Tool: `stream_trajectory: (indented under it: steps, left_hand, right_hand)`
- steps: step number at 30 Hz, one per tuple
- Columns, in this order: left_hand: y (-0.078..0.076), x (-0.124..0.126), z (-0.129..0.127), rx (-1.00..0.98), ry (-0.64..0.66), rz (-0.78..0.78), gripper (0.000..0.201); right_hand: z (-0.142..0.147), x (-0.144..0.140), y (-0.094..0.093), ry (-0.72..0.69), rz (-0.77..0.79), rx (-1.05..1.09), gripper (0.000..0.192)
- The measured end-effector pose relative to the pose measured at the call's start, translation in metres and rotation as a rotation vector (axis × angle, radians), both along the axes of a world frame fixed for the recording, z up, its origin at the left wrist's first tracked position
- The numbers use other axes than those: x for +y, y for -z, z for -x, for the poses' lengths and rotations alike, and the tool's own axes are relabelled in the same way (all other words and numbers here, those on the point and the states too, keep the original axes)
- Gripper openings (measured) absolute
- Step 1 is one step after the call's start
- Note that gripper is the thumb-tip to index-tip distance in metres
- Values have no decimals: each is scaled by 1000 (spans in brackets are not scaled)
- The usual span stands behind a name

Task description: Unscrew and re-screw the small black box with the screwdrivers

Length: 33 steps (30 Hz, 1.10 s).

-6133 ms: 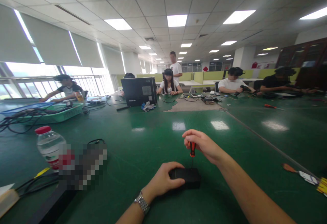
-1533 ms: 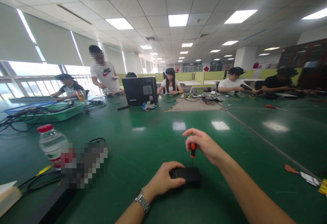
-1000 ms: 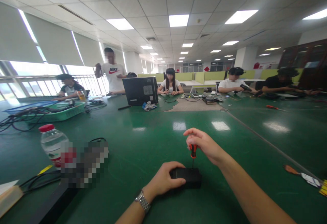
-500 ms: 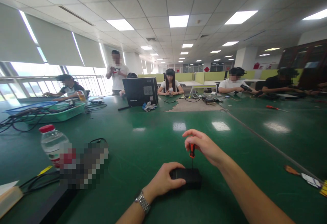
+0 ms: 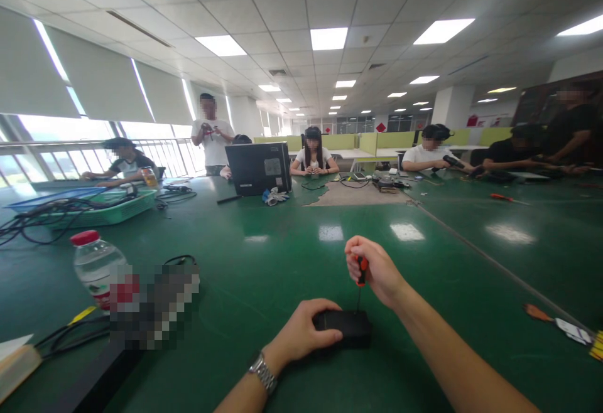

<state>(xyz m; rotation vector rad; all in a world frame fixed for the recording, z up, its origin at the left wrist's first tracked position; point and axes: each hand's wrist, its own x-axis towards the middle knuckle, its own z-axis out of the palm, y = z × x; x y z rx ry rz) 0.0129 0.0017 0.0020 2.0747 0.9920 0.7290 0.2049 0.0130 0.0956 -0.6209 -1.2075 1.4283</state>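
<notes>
A small black box-shaped device [image 5: 346, 328] lies on the green tabletop in front of me. My left hand [image 5: 306, 331] grips its left end, thumb on the near side and fingers over the far side. Above its right end, my right hand [image 5: 374, 265] is wrapped round the orange and black handle of a screwdriver [image 5: 362, 272]. The thin shaft points down, slightly tilted, and its tip meets the top of the device near the far right edge. Whatever lies under the tip is too small to make out.
On the left stand a water bottle [image 5: 97, 262] and a green basket [image 5: 117, 207] of cables. A black computer case [image 5: 259, 169] and gloves [image 5: 274, 196] sit ahead. A brush [image 5: 539, 314] lies right, another screwdriver [image 5: 503, 198] farther off. Several people sit or stand around the table.
My right hand has closed from loosely curled fingers into a fist round the screwdriver handle, which leans slightly more to the right. My left hand and the device stay put.
</notes>
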Motion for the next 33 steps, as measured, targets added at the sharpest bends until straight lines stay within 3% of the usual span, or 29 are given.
stream_trajectory:
  steps: [4, 9, 33]
  left_hand:
    - [0, 1, 0, -3, 6, 11, 41]
    - [1, 1, 0, -3, 7, 10, 44]
    - [-2, 0, 0, 4, -2, 30, 45]
  right_hand:
    - [7, -7, 0, -73, 5, 153, 5]
    - [20, -14, 7, -165, 32, 168, 6]
    - [28, -20, 8, -164, -8, 57, 8]
